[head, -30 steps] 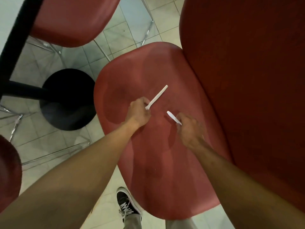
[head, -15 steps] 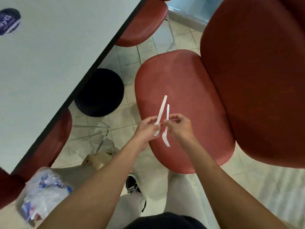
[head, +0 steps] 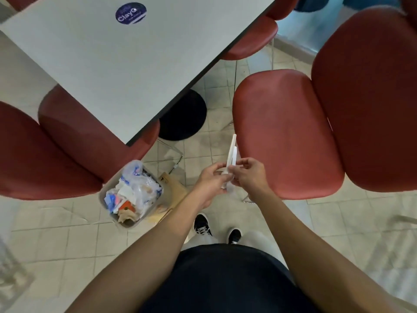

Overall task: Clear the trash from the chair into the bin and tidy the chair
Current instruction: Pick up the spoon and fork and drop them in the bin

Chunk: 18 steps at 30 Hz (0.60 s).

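Observation:
Two white plastic utensils [head: 232, 152] stand side by side, handles pointing up, just off the left edge of the red chair seat [head: 284, 132]. My left hand [head: 211, 180] and my right hand [head: 249, 175] meet around their lower ends; both hands pinch them. The seat is bare and its red backrest [head: 370, 98] rises on the right. A small grey bin [head: 132, 193] full of wrappers, plastic bags and paper stands on the floor to the left of my hands.
A grey table [head: 112, 64] with a dark round sticker and a black round base [head: 182, 116] fills the upper left. Other red chairs [head: 45, 150] are tucked around it. Brown paper [head: 173, 190] lies on the tiled floor by the bin. My shoes are below.
Both utensils were lifted off the seat and brought together. My hands drew back towards me, off the seat's edge, and the view pulled back so the bin and table show.

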### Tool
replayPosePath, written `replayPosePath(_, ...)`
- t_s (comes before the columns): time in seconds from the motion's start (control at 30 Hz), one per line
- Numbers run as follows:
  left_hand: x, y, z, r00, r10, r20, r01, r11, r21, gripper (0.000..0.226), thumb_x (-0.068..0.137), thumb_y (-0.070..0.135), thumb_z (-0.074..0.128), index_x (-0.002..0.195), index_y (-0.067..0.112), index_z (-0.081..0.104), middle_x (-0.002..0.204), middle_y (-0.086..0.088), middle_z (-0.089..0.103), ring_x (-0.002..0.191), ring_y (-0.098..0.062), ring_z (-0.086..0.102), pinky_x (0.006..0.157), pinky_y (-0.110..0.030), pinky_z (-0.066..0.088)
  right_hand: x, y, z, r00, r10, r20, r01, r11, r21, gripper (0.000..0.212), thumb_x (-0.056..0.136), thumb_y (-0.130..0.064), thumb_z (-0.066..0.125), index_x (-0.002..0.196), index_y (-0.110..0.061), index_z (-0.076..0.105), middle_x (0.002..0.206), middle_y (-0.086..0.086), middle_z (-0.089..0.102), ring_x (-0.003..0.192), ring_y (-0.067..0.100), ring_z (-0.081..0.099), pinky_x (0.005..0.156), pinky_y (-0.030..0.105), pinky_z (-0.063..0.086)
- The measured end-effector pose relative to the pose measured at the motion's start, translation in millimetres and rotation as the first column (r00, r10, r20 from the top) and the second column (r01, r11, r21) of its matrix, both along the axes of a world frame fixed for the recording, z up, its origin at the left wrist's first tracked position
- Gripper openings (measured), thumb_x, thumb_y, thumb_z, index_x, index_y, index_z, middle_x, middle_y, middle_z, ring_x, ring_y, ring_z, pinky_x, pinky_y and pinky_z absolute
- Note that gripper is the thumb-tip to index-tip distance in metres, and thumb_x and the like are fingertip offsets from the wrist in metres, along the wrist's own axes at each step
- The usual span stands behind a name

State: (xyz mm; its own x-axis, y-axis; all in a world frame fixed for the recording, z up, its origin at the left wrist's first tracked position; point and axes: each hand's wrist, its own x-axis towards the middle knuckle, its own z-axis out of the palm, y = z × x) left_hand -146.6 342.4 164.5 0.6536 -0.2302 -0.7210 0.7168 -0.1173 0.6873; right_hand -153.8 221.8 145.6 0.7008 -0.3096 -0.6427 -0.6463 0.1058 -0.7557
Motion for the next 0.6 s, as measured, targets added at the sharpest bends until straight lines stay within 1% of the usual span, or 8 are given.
replayPosePath(0.07,-14,11,4,0.999,0.019,0.040,-0.019,1.000,0.005,0.041,0.085,-0.003,0.066,0.119,0.018,0.056,0.085,0.001,0.066,0.069,-0.004,0.063,0.055,-0.016,0.052,-7,12,4,1.000,0.030,-0.009,-0.030,1.000,0.006,0.016,0.078,-0.005,0.075,0.087,-0.007,0.062,0.074,0.012,0.068,0.052,0.013,0.065,0.051,0.026,0.052)
replayPosePath(0.1,-20,17,4,0.998,0.039,0.055,-0.040,0.999,0.012,0.044,0.084,-0.005,0.066,0.120,0.019,0.055,0.083,0.002,0.066,0.066,-0.001,0.063,0.052,-0.014,0.051,-10,18,6,0.999,0.047,-0.013,-0.046,0.999,0.022,0.018,0.078,-0.006,0.076,0.089,-0.004,0.062,0.074,0.013,0.069,0.052,0.013,0.065,0.050,0.026,0.052)
replayPosePath(0.2,-36,35,7,0.992,0.102,0.070,-0.105,0.994,0.039,0.050,0.084,-0.008,0.065,0.126,0.017,0.054,0.085,0.004,0.066,0.066,0.001,0.064,0.051,-0.013,0.049,-19,31,13,0.993,0.116,-0.010,-0.115,0.991,0.064,0.023,0.078,-0.009,0.077,0.094,0.000,0.063,0.076,0.013,0.070,0.057,0.017,0.067,0.053,0.028,0.055)
replayPosePath(0.33,-54,64,3,0.980,0.186,0.066,-0.190,0.980,0.054,0.054,0.085,-0.012,0.060,0.132,0.013,0.052,0.096,0.001,0.066,0.074,-0.007,0.065,0.050,-0.015,0.049,-28,46,19,0.973,0.232,0.006,-0.232,0.972,0.030,0.020,0.082,-0.019,0.075,0.095,-0.007,0.065,0.078,0.007,0.068,0.060,0.015,0.061,0.052,0.025,0.050)
replayPosePath(0.47,-64,102,-4,0.944,0.324,0.055,-0.328,0.941,0.085,0.054,0.086,-0.012,0.057,0.135,0.011,0.050,0.100,-0.002,0.065,0.075,-0.011,0.064,0.050,-0.017,0.049,-36,58,18,0.954,0.300,-0.010,-0.300,0.954,0.005,0.014,0.085,-0.019,0.072,0.093,-0.013,0.063,0.081,0.005,0.065,0.064,0.015,0.059,0.056,0.025,0.049)
replayPosePath(0.53,-64,127,-10,0.931,0.358,0.067,-0.364,0.925,0.109,0.054,0.086,-0.011,0.058,0.134,0.013,0.051,0.099,-0.002,0.065,0.076,-0.014,0.063,0.056,-0.023,0.051,-37,66,18,0.946,0.324,-0.019,-0.324,0.946,-0.014,0.011,0.085,-0.017,0.070,0.092,-0.012,0.063,0.080,0.006,0.063,0.063,0.015,0.057,0.056,0.025,0.048)
replayPosePath(0.6,-61,156,-18,0.916,0.395,0.070,-0.401,0.906,0.136,0.054,0.086,-0.010,0.059,0.134,0.014,0.052,0.098,-0.003,0.065,0.079,-0.019,0.064,0.068,-0.034,0.054,-35,75,18,0.942,0.336,-0.025,-0.336,0.941,-0.030,0.011,0.085,-0.015,0.070,0.093,-0.010,0.063,0.078,0.006,0.062,0.062,0.015,0.056,0.056,0.026,0.048)
